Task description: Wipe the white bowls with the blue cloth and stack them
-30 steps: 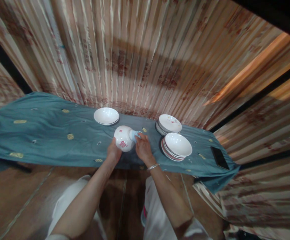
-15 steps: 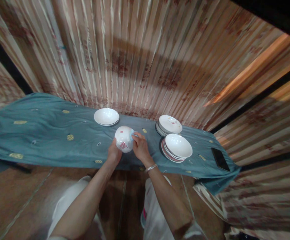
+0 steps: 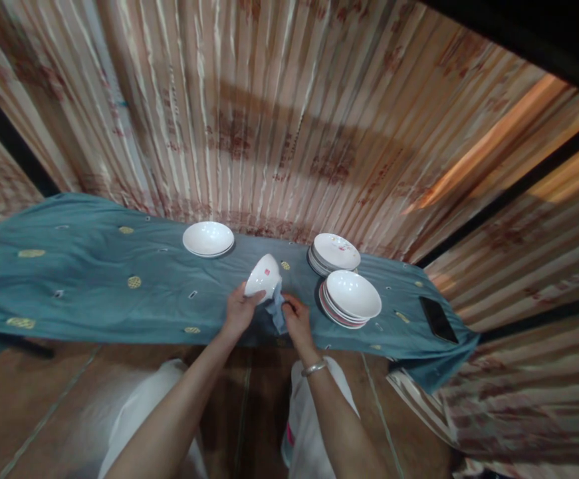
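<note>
A white bowl (image 3: pixel 262 275) with a red mark on its outer side is tilted on edge above the cloth-covered table. My left hand (image 3: pixel 240 309) grips it by its lower left rim, fingers closed. In my right hand (image 3: pixel 296 318), a light blue cloth (image 3: pixel 278 314) is pinched and hangs against the bowl's right side. The bowl's inside faces away and cannot be seen. A silver bangle (image 3: pixel 314 367) circles my right wrist.
White bowls (image 3: pixel 208 238) lie nested at the back left. On the right are a stack of patterned plates (image 3: pixel 336 251) and, nearer, a stack of bowls (image 3: pixel 353 295). A black phone (image 3: pixel 437 318) lies at the right end of the teal tablecloth (image 3: pixel 90 279). Behind hangs a pleated curtain (image 3: pixel 259 133).
The bowl has turned from base-up toward me to tilted on edge, shifting slightly right. My right hand has moved down and right, and more of the cloth hangs in view.
</note>
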`<state>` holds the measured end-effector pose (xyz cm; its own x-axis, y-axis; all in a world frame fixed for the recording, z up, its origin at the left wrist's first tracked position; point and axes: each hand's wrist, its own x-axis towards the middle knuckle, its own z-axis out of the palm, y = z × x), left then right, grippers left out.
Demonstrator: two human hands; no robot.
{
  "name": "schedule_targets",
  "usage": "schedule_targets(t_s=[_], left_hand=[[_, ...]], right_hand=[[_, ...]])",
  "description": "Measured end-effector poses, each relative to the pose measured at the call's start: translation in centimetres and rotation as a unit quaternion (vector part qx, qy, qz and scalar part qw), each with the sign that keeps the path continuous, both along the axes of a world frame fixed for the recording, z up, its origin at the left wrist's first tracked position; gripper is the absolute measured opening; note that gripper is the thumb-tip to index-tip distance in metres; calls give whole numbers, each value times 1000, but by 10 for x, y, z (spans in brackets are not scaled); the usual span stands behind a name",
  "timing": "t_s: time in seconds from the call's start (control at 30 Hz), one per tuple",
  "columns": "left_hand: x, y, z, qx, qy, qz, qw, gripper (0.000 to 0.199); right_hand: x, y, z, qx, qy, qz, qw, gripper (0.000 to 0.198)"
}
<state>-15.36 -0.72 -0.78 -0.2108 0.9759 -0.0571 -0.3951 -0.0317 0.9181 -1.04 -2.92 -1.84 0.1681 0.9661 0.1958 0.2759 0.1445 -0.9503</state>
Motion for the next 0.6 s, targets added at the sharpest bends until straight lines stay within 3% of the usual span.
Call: schedule_targets(t_s=[0.13,0.23,0.3,0.4,0.5,0.6], left_hand=[[-1,-3,3,34,89,-2,995,22],[-5,-5,2,100,203,-8,974,23],[-6,-8,-3,149,294,-27,944,18],[-7,-11,-10,205,432,-57,877,13],[-7,-16,-16,228,541,-75,806,20],[-6,-22,-18,239,595,-83,763,24]], right_hand=[[2,-1,-1,-81,127,-37,988,27],[2,-3,0,-106,209,-62,970,26],[3,-6,3,-110,222,-58,967,25],[6,-8,8,-105,190,-32,976,23],[11,-10,10,-109,111,-24,987,28],[16,-10,9,-113,21,-25,993,40]])
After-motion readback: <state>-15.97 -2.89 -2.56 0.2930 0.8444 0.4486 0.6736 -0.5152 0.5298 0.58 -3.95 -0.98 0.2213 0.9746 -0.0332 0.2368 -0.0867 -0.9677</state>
